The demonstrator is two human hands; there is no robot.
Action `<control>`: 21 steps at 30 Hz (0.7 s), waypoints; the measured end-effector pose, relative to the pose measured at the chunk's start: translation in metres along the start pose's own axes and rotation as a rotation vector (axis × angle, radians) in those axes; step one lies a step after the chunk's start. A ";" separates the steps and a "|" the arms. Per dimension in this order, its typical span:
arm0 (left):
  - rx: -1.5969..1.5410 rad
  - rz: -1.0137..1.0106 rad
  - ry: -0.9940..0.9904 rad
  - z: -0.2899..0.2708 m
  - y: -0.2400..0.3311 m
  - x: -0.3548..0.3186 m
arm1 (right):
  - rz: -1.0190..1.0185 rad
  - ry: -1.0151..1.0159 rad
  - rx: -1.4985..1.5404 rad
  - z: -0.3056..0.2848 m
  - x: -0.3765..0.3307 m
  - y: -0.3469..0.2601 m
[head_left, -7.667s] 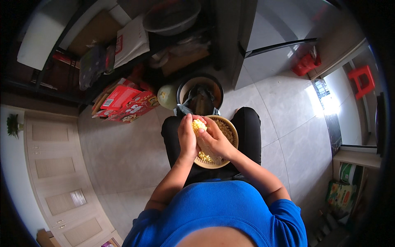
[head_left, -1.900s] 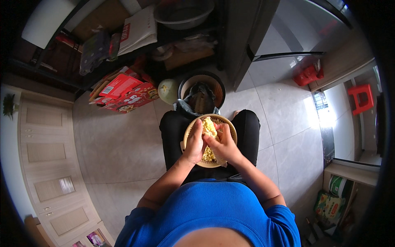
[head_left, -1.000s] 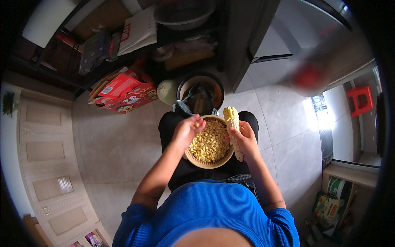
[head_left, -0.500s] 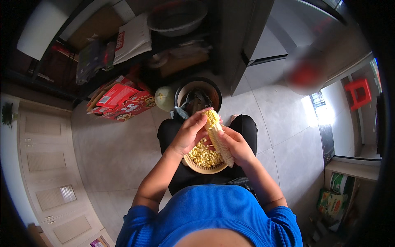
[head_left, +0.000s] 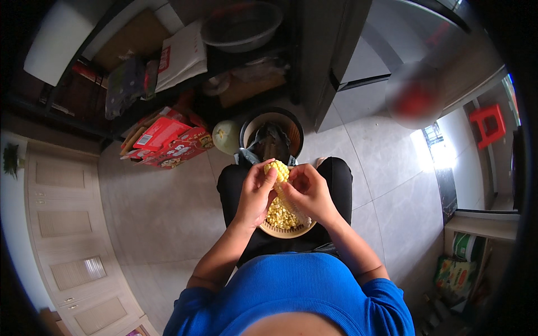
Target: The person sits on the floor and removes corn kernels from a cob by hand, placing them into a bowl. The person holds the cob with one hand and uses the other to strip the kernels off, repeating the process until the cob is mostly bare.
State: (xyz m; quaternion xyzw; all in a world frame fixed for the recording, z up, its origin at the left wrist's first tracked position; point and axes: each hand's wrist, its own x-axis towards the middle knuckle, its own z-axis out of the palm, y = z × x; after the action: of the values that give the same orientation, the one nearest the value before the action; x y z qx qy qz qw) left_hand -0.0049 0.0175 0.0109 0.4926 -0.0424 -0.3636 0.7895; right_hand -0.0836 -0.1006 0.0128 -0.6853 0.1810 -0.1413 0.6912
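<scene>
A corn cob (head_left: 277,171) is held at a slant over my lap, its far end yellow with kernels and its near part stripped pale. My left hand (head_left: 256,193) grips the far end from the left, thumb along the kernels. From the right, my right hand (head_left: 309,190) is closed on the cob just below the kernelled end, its fingers bent. Under both hands a round yellowish bowl (head_left: 283,233) rests on my lap. Loose yellow kernels (head_left: 280,217) lie inside it, partly hidden by the cob and hands.
Beyond my knees stands a round bin (head_left: 298,126) with a dark liner. A pale green melon (head_left: 225,136) and a red cardboard box (head_left: 174,143) sit left of it. Dark shelves (head_left: 224,56) with a basin run behind. A red stool (head_left: 487,125) stands far right.
The cob's kernelled end has tipped toward me and lies lower. My right hand has shifted up the cob, nearer the kernels.
</scene>
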 end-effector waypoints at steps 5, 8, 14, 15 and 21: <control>0.042 0.027 0.029 0.002 -0.003 -0.002 | -0.086 0.046 -0.132 0.002 -0.001 -0.009; -0.009 -0.006 0.011 0.002 0.002 -0.002 | -0.126 0.032 -0.180 0.000 0.000 -0.015; 0.074 0.058 0.040 0.006 0.004 -0.002 | -0.130 -0.054 -0.188 -0.008 -0.001 -0.023; 0.034 0.028 0.026 0.007 0.006 -0.003 | -0.113 -0.037 -0.156 -0.008 0.000 -0.021; -0.026 0.051 -0.022 0.013 0.007 -0.007 | 0.005 -0.114 0.189 -0.012 0.003 -0.013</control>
State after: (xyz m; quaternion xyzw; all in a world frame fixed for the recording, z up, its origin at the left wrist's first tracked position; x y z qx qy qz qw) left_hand -0.0117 0.0144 0.0253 0.4771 -0.0588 -0.3493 0.8043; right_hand -0.0854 -0.1127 0.0256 -0.6233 0.1290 -0.1169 0.7624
